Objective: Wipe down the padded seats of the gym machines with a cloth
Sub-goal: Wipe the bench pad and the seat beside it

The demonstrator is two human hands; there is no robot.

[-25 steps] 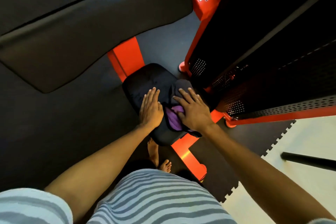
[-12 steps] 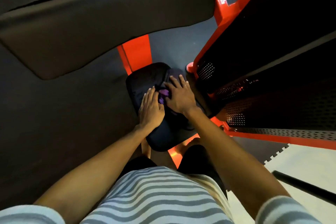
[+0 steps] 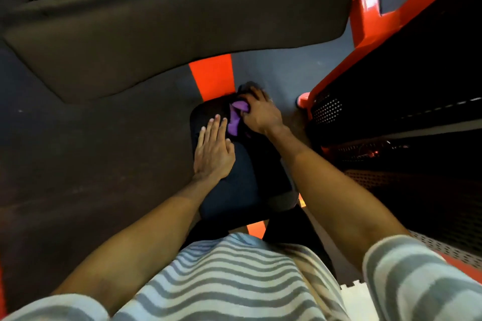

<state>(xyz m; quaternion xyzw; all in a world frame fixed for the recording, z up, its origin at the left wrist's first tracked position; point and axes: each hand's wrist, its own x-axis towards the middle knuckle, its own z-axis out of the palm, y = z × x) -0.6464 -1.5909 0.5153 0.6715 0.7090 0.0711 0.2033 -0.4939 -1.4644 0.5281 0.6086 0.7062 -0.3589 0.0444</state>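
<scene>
A small black padded seat (image 3: pixel 242 187) sits low on an orange machine frame (image 3: pixel 212 75), straight below me. My left hand (image 3: pixel 212 151) lies flat on the seat's left side with straight fingers. My right hand (image 3: pixel 260 112) is at the seat's far edge, its fingers curled over a bunched purple and dark cloth (image 3: pixel 236 117). Part of the cloth is hidden under that hand.
A large dark back pad (image 3: pixel 169 21) spans the upper left. A black perforated weight-stack housing (image 3: pixel 391 117) with orange framing (image 3: pixel 365 15) stands close on the right. Dark rubber flooring (image 3: pixel 78 164) lies to the left; a pale floor tile (image 3: pixel 352 300) shows at bottom right.
My right hand has pushed the cloth from the seat's near right part up to its far edge. My left hand stayed flat on the seat. My view moved closer over it.
</scene>
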